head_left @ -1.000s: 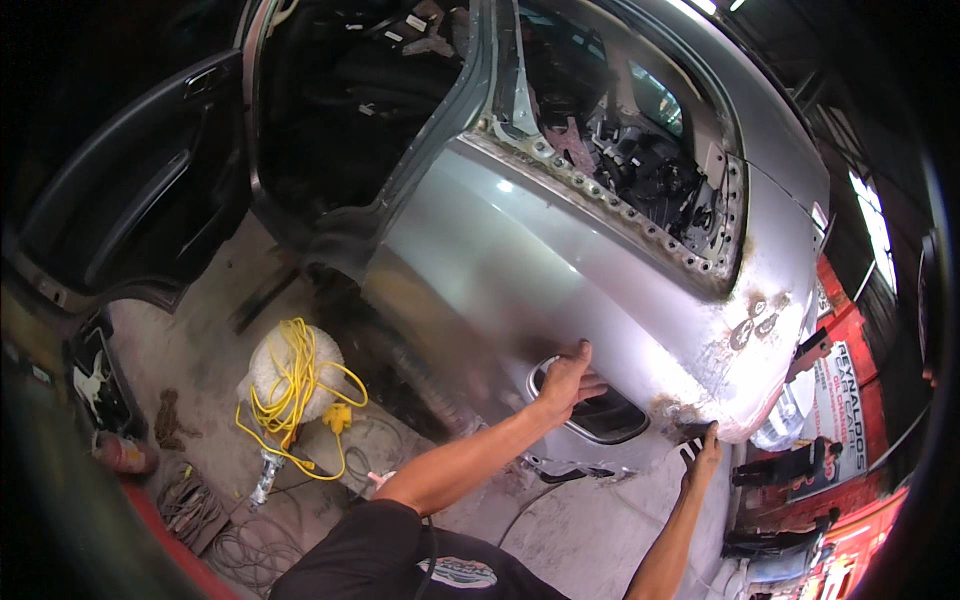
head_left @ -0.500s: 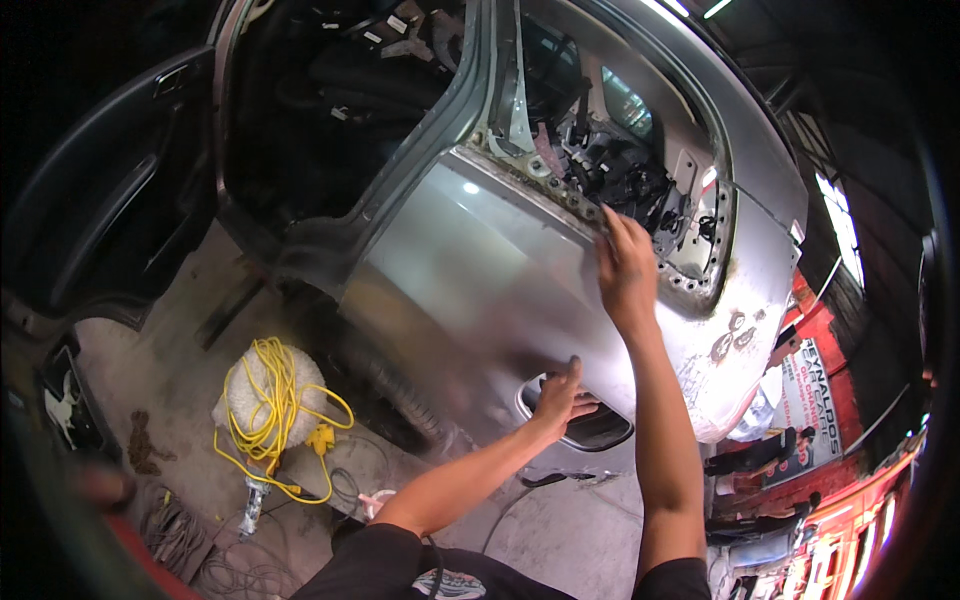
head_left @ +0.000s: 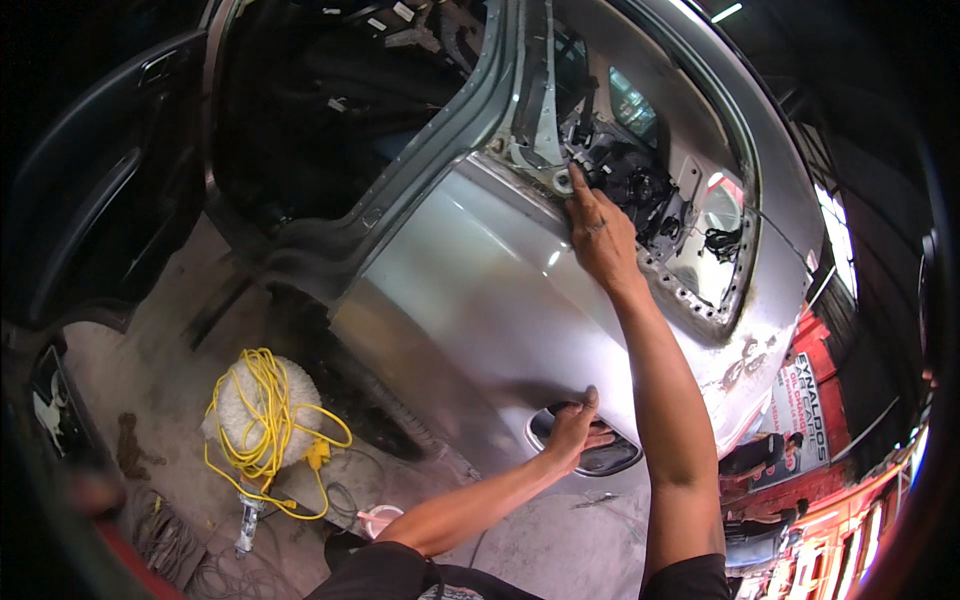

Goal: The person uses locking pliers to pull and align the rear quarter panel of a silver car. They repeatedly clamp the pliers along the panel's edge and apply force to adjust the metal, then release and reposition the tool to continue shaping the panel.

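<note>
A silver car body panel (head_left: 470, 290) lies before me, with blotchy, dull patches on its surface. At its far edge, my right hand (head_left: 602, 235) rests on the ledge of a window opening, index finger stretched forward and the other fingers partly hidden. Lower down is an oval dark opening (head_left: 612, 458) with a light rim. My left hand (head_left: 575, 437) is at its upper left edge, thumb up on the panel and fingers spread apart over the opening. No tool shows in either hand.
A polisher with a white fluffy pad (head_left: 300, 385) and a coiled yellow cord (head_left: 262, 440) stands on the floor at left. Near my left elbow is a small pinkish-white container (head_left: 380, 518). A black door (head_left: 110, 190) hangs open at far left. Loose wiring (head_left: 722, 242) shows inside the window opening.
My right hand has slid forward and left along the window ledge. My left hand stays by the oval opening. The whole view has shifted slightly.
</note>
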### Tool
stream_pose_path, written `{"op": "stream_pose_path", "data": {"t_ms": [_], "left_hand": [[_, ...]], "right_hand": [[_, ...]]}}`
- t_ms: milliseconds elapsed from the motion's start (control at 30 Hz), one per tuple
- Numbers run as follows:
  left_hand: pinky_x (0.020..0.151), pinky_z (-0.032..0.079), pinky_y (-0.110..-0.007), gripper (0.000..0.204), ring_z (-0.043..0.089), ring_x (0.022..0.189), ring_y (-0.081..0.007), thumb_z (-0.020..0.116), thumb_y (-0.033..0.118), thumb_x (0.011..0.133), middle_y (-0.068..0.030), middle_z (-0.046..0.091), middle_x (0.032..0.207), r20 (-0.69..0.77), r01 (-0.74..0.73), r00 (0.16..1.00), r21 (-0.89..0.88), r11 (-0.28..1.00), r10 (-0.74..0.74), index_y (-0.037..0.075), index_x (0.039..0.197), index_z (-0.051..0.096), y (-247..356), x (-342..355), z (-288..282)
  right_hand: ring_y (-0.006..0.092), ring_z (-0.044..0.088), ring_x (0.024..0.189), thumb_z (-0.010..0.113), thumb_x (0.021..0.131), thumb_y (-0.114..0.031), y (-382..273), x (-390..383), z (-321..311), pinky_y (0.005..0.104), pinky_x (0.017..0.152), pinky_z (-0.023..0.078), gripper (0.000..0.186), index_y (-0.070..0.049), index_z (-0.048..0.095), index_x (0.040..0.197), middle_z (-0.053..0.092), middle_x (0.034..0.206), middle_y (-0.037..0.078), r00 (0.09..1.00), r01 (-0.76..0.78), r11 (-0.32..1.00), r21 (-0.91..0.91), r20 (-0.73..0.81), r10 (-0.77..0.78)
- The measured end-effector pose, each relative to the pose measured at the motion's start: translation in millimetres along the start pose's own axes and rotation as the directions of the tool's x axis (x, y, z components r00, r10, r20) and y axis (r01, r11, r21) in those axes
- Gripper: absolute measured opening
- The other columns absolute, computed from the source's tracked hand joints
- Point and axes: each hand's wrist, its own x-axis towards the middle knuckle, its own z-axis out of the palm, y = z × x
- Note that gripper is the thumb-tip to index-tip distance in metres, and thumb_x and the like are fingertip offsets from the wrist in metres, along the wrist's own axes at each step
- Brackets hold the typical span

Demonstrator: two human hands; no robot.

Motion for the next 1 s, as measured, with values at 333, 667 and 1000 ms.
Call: {"op": "stream_pose_path", "data": {"t_ms": [333, 667, 1000], "left_hand": [[0.091, 0.065, -0.045, 0.088, 0.064, 0.125, -0.0380, 0.064, 0.067, 0.094, -0.0220, 0.057, 0.133, -0.032, -0.021, 0.999, -0.017, 1.000, 0.020, -0.008, 0.139, 0.050, -7.5, 8.9, -4.4], [0.088, 0.066, -0.043, 0.087, 0.058, 0.132, -0.0427, 0.062, 0.065, 0.097, -0.0242, 0.052, 0.141, 0.027, -0.025, 0.999, 0.005, 1.000, 0.025, -0.009, 0.140, 0.046, 1.1, 9.0, -6.6], [0.086, 0.067, -0.044, 0.089, 0.052, 0.137, -0.0464, 0.062, 0.063, 0.097, -0.0261, 0.048, 0.146, 0.072, 0.004, 0.997, -0.018, 1.000, -0.003, -0.007, 0.146, 0.038, 0.2, 9.4, -10.3]], "right_hand": [[0.0437, 0.067, 0.095, 0.058, 0.104, -0.017, 2.1, 2.1, 6.7, 0.0492, 0.083, 0.053, 0.052, -0.014, 0.048, 0.155, 0.067, 0.104, 0.022, 0.999, 0.039, 0.999, -0.026, -0.033, -0.040], [0.0389, 0.070, 0.089, 0.065, 0.100, -0.018, -12.9, 19.1, 6.0, 0.0389, 0.082, 0.054, 0.030, -0.007, 0.074, 0.127, 0.072, 0.098, 0.019, 0.980, -0.083, 0.982, 0.170, -0.165, 0.111], [0.0145, 0.070, 0.079, 0.078, 0.088, -0.018, 16.3, 40.0, 1.8, 0.0334, 0.077, 0.054, 0.029, 0.006, 0.077, 0.105, 0.078, 0.086, 0.015, 0.948, -0.301, 0.737, 0.605, 0.106, 0.300]]}}
